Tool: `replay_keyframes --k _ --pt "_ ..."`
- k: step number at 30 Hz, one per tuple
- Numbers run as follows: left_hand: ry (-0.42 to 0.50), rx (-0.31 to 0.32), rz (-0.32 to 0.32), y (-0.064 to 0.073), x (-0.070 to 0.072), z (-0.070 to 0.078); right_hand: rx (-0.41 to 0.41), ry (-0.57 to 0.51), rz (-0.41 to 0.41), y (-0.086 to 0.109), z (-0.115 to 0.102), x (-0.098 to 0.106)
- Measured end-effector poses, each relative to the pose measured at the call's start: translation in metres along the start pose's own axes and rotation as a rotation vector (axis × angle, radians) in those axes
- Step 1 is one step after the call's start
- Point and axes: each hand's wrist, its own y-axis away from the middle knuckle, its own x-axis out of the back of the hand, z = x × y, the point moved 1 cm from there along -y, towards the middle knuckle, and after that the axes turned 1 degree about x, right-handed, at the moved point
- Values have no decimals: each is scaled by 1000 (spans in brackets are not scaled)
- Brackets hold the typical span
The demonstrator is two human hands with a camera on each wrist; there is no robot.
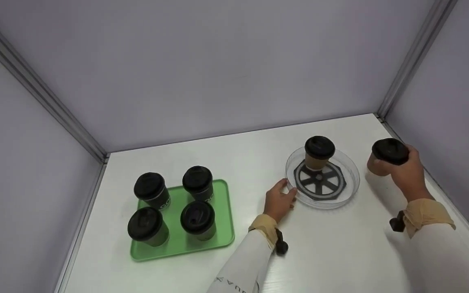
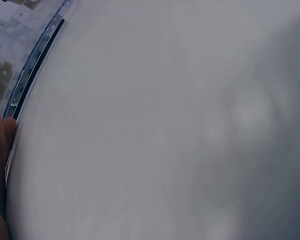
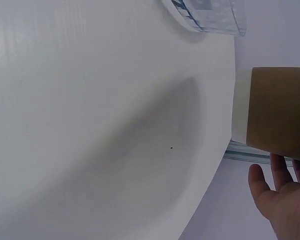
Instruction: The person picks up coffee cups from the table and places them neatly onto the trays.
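Note:
My right hand point(image 1: 411, 173) grips a brown paper cup point(image 3: 280, 112) with a black lid point(image 1: 390, 151), upright and raised over the table at the far right. Its fingers point(image 3: 280, 172) curve against the side of the cup. To its left lies a round clear dish point(image 1: 328, 204) with a dark spoked wheel pattern point(image 1: 319, 190) in its base. Another lidded paper cup point(image 1: 316, 162) stands inside that dish, toward the back. My left hand point(image 1: 279, 202) rests at the dish's near left side, relaxed fingertips touching the wall point(image 2: 37, 65).
A green tray point(image 1: 173, 250) on the left bears several black-lidded cups point(image 1: 197, 219). The white table point(image 1: 255, 158) meets a pale wall point(image 1: 234, 81) at the back and another wall point(image 1: 454, 122) close beyond my right hand.

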Motion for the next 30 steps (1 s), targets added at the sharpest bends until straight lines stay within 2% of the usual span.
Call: replay_keyframes --k 11,21,30 --pt "20 -9 -2 2 -1 1 52 54 -21 2 -11 0" --pt "25 3 0 3 1 2 59 11 -40 10 -18 -5" --pt "35 -4 4 2 1 2 109 7 -35 18 -25 -13"
